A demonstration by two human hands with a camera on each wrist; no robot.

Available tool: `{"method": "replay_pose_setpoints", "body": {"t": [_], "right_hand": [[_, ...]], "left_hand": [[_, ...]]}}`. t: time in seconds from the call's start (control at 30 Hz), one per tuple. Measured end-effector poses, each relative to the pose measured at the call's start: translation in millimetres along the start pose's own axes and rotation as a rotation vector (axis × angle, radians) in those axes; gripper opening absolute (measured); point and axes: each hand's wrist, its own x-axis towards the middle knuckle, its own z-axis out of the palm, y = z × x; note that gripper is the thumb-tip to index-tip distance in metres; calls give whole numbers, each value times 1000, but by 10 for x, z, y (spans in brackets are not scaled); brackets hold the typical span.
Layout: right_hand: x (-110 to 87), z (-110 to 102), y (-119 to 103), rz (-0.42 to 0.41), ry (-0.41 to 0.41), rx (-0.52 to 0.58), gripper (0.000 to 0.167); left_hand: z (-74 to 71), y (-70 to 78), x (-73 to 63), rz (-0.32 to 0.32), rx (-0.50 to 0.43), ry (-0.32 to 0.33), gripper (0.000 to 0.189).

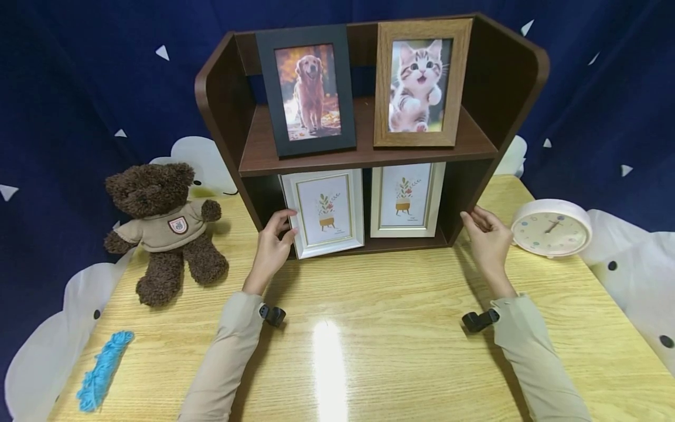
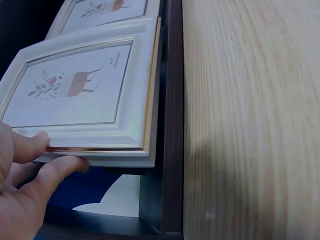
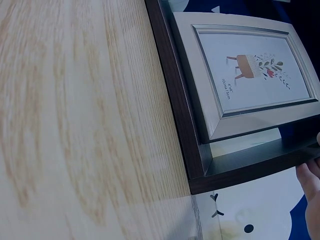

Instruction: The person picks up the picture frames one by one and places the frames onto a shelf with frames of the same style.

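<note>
A dark brown two-tier shelf [image 1: 369, 158] stands on the table. On its lower tier, at the left, a white picture frame [image 1: 331, 214] with a potted-plant print leans slightly tilted. My left hand [image 1: 273, 246] grips this frame's left edge; in the left wrist view the thumb and a finger [image 2: 32, 145] meet that edge. A cream picture frame [image 1: 406, 199] stands at the right of the same tier, apart from both hands. My right hand [image 1: 489, 237] pinches the shelf's right side panel near its base, with fingers [image 3: 310, 177] on the panel's outer side.
A black frame [image 1: 311, 146] with a dog photo and a wooden frame [image 1: 416, 140] with a kitten photo stand on the upper tier. A brown teddy bear [image 1: 169, 228] and blue yarn [image 1: 105, 370] lie at the left. A round clock [image 1: 552, 228] is at the right.
</note>
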Motion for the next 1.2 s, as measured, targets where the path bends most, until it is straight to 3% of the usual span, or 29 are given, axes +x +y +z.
{"method": "replay_pose_setpoints", "body": {"t": [0.17, 0.47, 1.2], "right_hand": [[-3, -12, -20, 11, -10, -3, 32], [-107, -27, -320, 8, -21, 38, 31], [-124, -9, -348, 16, -15, 35, 31]], "left_hand": [[27, -14, 40, 26, 37, 14, 33], [79, -25, 85, 15, 97, 46, 34], [158, -85, 89, -7, 151, 69, 39]]}}
